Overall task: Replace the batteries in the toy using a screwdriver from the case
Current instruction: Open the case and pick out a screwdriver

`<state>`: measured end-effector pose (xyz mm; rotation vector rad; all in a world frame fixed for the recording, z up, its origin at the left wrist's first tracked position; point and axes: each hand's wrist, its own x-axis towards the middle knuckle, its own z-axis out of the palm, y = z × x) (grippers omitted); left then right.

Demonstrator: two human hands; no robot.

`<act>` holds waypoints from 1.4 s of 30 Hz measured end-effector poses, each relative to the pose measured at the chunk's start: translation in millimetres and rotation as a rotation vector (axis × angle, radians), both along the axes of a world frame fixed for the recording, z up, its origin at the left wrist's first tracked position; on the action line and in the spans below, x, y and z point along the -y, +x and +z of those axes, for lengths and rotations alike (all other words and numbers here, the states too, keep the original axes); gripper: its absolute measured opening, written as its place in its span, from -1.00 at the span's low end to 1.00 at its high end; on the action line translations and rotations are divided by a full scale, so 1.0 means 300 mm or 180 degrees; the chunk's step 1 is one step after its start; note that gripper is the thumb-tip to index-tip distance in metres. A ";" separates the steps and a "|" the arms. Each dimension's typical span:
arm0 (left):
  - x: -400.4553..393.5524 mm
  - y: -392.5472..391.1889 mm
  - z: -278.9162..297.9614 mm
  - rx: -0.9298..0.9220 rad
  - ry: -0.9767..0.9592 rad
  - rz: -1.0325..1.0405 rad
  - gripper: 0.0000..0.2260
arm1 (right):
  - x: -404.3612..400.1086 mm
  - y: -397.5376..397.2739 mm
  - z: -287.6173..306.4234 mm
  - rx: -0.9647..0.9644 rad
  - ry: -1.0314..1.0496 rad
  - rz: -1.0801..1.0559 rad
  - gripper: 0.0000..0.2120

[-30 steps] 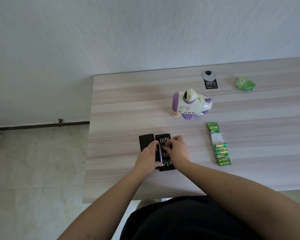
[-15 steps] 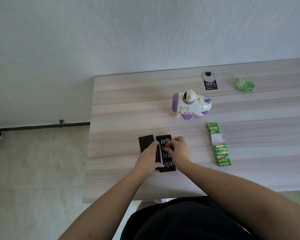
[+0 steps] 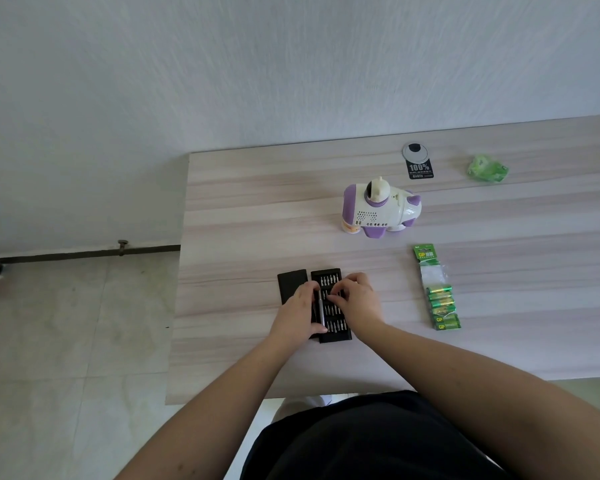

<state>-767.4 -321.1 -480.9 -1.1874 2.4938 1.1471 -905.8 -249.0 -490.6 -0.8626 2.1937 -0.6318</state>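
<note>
Extraction of a bit from the open case (image 3: 333, 336), at 6 o'clock on the counter (image 3: 499, 341) with the toy (image 3: 380, 211) at 12, should proceed vertically: left hand (image 3: 297, 315) lying on the case, right hand (image 3: 355, 303) fingers curled over the bits, pinch unconfirmed.

Both hands over open bit case (image 3: 333, 336) near table's (image 3: 243, 209) front edge: left hand (image 3: 297, 315), right hand (image 3: 357, 303) fingertips on bits. Toy (image 3: 380, 211) mid-table, battery pack (image 3: 439, 292) to its right front.
</note>
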 end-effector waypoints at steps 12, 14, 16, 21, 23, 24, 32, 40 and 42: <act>-0.029 -0.007 -0.005 -0.0207 0.0228 0.0592 -0.54 | -0.025 0.013 0.038 0.0675 -0.0007 -0.0694 -0.95; -0.034 -0.014 -0.007 -0.0199 0.0162 0.0602 -0.56 | -0.031 0.015 0.042 0.0922 -0.0078 -0.0896 -0.96; -0.035 -0.017 -0.008 -0.0169 0.0124 0.0609 -0.56 | -0.034 0.015 0.049 0.1064 -0.0088 -0.0984 -0.95; -0.039 -0.025 -0.005 -0.0098 0.0078 0.0707 -0.53 | -0.030 0.012 0.066 0.1136 -0.0079 -0.1023 -0.92; -0.039 -0.029 -0.003 -0.0091 0.0077 0.0771 -0.53 | -0.024 0.022 0.071 0.1155 -0.0036 -0.0909 -0.94; -0.038 -0.030 -0.002 -0.0072 0.0090 0.0803 -0.53 | -0.021 0.028 0.071 0.1141 0.0002 -0.0824 -0.95; -0.021 -0.012 -0.010 -0.0049 0.0248 0.1042 -0.54 | -0.028 0.004 0.082 0.0808 0.0085 -0.0757 -0.94; 0.000 0.013 -0.024 -0.0345 0.0463 0.1325 -0.61 | -0.027 -0.013 0.088 0.0505 0.0053 -0.0467 -0.93; 0.008 0.019 -0.029 -0.0464 0.0667 0.1489 -0.67 | -0.022 0.004 0.085 0.0425 -0.0002 -0.0315 -0.93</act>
